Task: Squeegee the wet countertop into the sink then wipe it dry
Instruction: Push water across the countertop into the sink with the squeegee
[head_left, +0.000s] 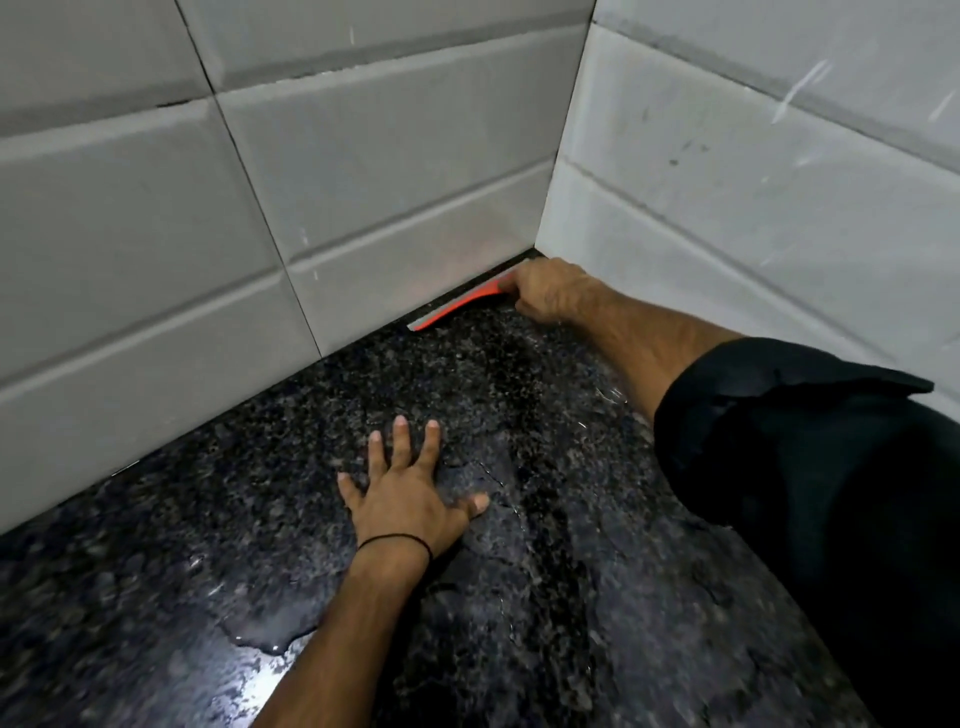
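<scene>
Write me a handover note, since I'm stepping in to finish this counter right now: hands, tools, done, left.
Right hand: gripping the orange squeegee, blade against the back wall tiles in the corner.
Left hand: empty, flat on the granite countertop.
Done: cannot tell; water still pools at front left.
Left: pull water towards the sink, which is out of view, then wipe dry; no cloth visible.

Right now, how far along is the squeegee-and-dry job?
Early. Nothing looks finished: the countertop is wet, with a puddle near the front. In hand: the right hand holds the squeegee at the back wall corner; the left hand rests flat. Pulling the water off and wiping remain; no sink or cloth visible.
</scene>
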